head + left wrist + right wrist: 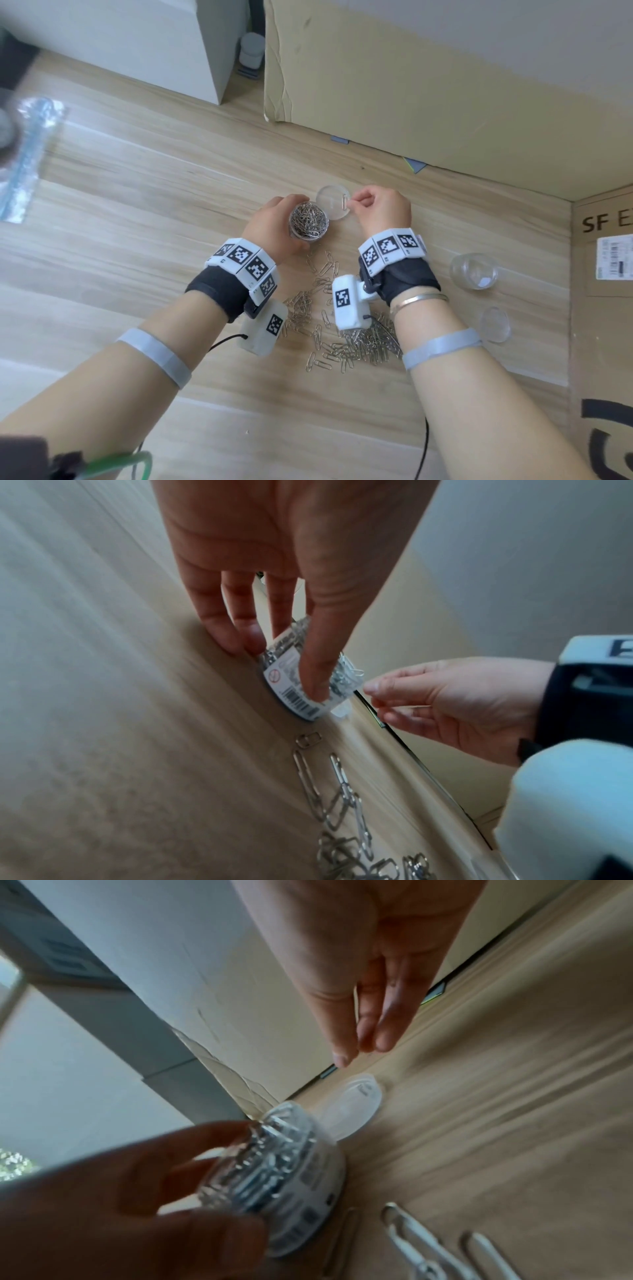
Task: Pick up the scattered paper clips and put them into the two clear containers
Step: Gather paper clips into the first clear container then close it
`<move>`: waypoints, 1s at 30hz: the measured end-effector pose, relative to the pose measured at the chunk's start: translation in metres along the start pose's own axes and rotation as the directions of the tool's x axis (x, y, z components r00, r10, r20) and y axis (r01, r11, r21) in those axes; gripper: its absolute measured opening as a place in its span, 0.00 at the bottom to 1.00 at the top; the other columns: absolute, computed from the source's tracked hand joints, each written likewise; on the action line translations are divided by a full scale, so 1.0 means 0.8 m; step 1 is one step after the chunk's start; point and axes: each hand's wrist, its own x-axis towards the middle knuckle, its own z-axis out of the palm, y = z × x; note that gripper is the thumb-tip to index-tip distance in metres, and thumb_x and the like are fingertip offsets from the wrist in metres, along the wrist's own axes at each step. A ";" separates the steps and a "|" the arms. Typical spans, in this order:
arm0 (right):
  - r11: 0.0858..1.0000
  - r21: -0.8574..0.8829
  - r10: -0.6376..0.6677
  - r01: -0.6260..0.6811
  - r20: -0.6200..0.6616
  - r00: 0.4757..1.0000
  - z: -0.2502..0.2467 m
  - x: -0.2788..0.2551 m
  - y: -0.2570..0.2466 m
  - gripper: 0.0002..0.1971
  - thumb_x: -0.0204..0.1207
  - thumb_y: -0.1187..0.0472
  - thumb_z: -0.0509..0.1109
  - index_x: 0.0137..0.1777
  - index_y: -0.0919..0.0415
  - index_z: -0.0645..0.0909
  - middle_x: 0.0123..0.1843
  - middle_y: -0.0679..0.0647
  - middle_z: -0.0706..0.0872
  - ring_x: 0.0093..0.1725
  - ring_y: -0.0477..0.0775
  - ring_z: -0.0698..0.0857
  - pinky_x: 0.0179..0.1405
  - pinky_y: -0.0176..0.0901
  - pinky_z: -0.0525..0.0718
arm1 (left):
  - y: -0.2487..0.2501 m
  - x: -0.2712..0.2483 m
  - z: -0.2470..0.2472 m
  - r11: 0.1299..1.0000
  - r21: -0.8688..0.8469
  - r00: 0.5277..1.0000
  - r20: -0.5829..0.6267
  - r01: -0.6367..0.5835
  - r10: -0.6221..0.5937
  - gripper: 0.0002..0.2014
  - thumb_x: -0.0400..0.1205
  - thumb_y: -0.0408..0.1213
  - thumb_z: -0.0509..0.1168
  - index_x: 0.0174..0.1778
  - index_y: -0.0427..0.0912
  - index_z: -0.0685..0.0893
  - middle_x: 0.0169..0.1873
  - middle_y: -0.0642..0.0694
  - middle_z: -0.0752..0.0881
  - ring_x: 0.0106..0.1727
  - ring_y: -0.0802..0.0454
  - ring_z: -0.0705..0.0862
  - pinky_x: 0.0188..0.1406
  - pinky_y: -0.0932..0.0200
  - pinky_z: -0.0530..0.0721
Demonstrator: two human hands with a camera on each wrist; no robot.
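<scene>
Clip over a brimming container

Left hand (274, 222) grips the full container (309, 222); right hand (380, 205) pinches a paper clip (345, 202) beside it. Heaped clips may spill (second container (474, 270) stands empty).

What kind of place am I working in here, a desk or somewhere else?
Probably a room's floor used for storage or unpacking, not a desk: pale wood-look floor planks, big cardboard boxes standing on them, one printed "SF" with a shipping label, and a white cabinet beside them.
</scene>
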 end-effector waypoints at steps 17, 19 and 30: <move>0.931 -0.331 -0.124 0.156 0.116 0.986 0.019 0.023 -0.004 0.07 0.79 0.61 0.66 0.49 0.57 0.86 0.55 0.55 0.86 0.62 0.59 0.77 0.56 0.43 0.73 | -0.001 0.009 -0.003 1.000 -0.002 1.000 0.019 -0.009 0.009 0.38 0.67 0.33 0.77 0.73 0.49 0.70 0.67 0.43 0.76 0.62 0.40 0.80 0.67 0.45 0.79; 0.926 -0.349 -0.117 0.144 0.098 0.988 0.023 0.022 -0.005 0.09 0.79 0.61 0.63 0.48 0.57 0.86 0.52 0.54 0.87 0.62 0.59 0.77 0.57 0.43 0.75 | -0.001 0.009 -0.002 1.000 -0.006 1.000 0.015 -0.011 0.011 0.38 0.67 0.32 0.77 0.72 0.48 0.70 0.67 0.42 0.77 0.61 0.40 0.81 0.67 0.45 0.79; 0.862 -0.457 -0.152 0.220 0.181 0.972 0.018 0.019 -0.015 0.10 0.77 0.58 0.64 0.52 0.58 0.86 0.54 0.54 0.87 0.64 0.58 0.76 0.57 0.48 0.78 | -0.005 0.011 -0.003 1.000 0.017 1.000 0.016 -0.014 0.014 0.38 0.67 0.34 0.77 0.73 0.50 0.70 0.66 0.43 0.76 0.62 0.42 0.81 0.66 0.47 0.79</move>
